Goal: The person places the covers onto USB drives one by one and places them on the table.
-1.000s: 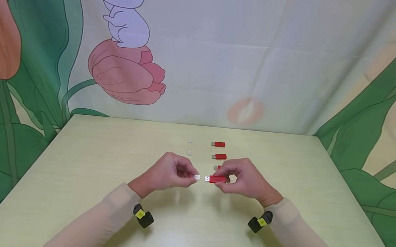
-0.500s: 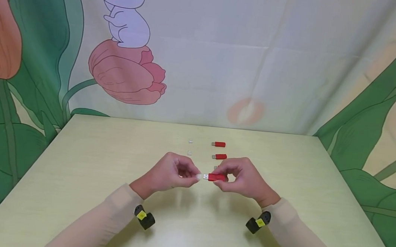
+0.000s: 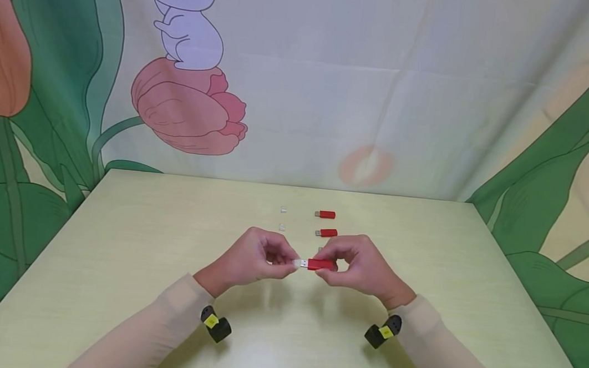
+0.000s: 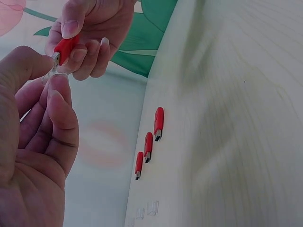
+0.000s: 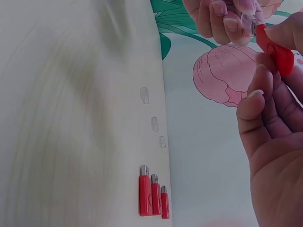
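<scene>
So, we look to be right at the fitting of cap to plug: the left hand pinches a clear cap at the ends of its thumb and fingers, the right hand grips a red USB stick by its body, and the pair face each other above the table, near side of the loose pieces. The stick's metal plug points left, straight at the cap, a short bright stretch of it showing beside the red. Is the tip inside? Clear plastic and crowding fingers make that hard to say; it sits at the cap's mouth, perhaps just within.

Farther off, three more red sticks lie in a row on the right, bare plugs pointing left, the nearest mostly hidden by the right hand in the head view. Across from them, on the left, lie three more clear caps.

What does the next move call for? A straight push along the stick's length, I'd judge, both pinches firm and the cap square to the plug until it meets the red body. Tilt it, and the rim could catch.
</scene>
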`<control>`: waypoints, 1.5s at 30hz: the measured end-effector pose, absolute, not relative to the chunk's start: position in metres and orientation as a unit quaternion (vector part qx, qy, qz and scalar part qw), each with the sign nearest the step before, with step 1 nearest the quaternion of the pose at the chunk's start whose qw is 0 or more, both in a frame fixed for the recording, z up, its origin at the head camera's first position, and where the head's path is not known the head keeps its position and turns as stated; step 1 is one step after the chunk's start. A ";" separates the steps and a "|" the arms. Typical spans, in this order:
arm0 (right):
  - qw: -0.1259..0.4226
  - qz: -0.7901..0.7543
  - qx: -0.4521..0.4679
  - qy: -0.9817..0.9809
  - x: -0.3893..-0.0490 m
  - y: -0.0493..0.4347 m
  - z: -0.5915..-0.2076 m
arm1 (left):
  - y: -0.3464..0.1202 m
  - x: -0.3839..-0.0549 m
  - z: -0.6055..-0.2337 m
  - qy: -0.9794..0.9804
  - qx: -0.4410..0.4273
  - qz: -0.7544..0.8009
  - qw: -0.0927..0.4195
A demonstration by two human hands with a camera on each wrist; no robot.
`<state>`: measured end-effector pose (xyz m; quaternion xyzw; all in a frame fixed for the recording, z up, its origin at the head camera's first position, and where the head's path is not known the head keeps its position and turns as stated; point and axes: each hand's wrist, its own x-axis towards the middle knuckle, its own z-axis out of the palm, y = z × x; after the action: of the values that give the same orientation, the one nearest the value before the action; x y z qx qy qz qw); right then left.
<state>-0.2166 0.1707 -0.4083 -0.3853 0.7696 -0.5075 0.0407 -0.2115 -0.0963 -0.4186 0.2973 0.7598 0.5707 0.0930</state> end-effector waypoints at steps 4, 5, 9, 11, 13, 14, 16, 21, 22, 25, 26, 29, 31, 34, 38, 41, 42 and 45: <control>0.042 -0.506 -0.390 0.768 -0.216 0.170 -0.406 | -0.096 -0.211 -0.418 0.758 0.300 0.572 0.092; 0.043 -0.506 -0.391 0.767 -0.216 0.170 -0.406 | -0.096 -0.211 -0.417 0.757 0.300 0.573 0.093; 0.044 -0.508 -0.396 0.764 -0.216 0.169 -0.404 | -0.095 -0.211 -0.418 0.758 0.303 0.571 0.094; 0.041 -0.506 -0.396 0.765 -0.216 0.169 -0.405 | -0.095 -0.212 -0.418 0.759 0.303 0.568 0.094; 0.037 -0.502 -0.396 0.768 -0.216 0.169 -0.405 | -0.094 -0.212 -0.418 0.760 0.304 0.567 0.093; 0.034 -0.501 -0.397 0.768 -0.216 0.169 -0.405 | -0.094 -0.212 -0.418 0.760 0.303 0.567 0.093; 0.030 -0.501 -0.399 0.768 -0.216 0.168 -0.406 | -0.093 -0.212 -0.418 0.759 0.303 0.568 0.094; 0.023 -0.502 -0.405 0.764 -0.215 0.168 -0.406 | -0.091 -0.210 -0.415 0.759 0.304 0.568 0.095; 0.022 -0.501 -0.406 0.764 -0.215 0.168 -0.406 | -0.090 -0.210 -0.415 0.760 0.304 0.566 0.094; 0.024 -0.499 -0.407 0.765 -0.216 0.168 -0.406 | -0.090 -0.210 -0.414 0.762 0.307 0.563 0.092; 0.024 -0.497 -0.408 0.765 -0.216 0.168 -0.406 | -0.089 -0.210 -0.414 0.762 0.309 0.562 0.090; 0.027 -0.496 -0.408 0.766 -0.216 0.168 -0.406 | -0.089 -0.210 -0.414 0.762 0.314 0.559 0.085; 0.025 -0.494 -0.408 0.767 -0.216 0.168 -0.405 | -0.089 -0.211 -0.414 0.761 0.321 0.558 0.081; 0.020 -0.488 -0.409 0.771 -0.216 0.168 -0.405 | -0.088 -0.212 -0.414 0.757 0.334 0.555 0.078; 0.002 -0.472 -0.414 0.779 -0.217 0.167 -0.405 | -0.087 -0.213 -0.414 0.758 0.347 0.549 0.071; -0.010 -0.465 -0.421 0.778 -0.218 0.166 -0.405 | -0.088 -0.214 -0.415 0.763 0.346 0.542 0.067; -0.014 -0.463 -0.424 0.778 -0.218 0.166 -0.406 | -0.088 -0.214 -0.415 0.764 0.347 0.540 0.065; -0.021 -0.463 -0.431 0.774 -0.219 0.164 -0.408 | -0.089 -0.215 -0.416 0.770 0.350 0.530 0.059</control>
<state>-0.2189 0.1643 -0.4083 -0.4313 0.7742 -0.4628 -0.0207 -0.2153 -0.0887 -0.4162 0.3499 0.7703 0.5297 0.0591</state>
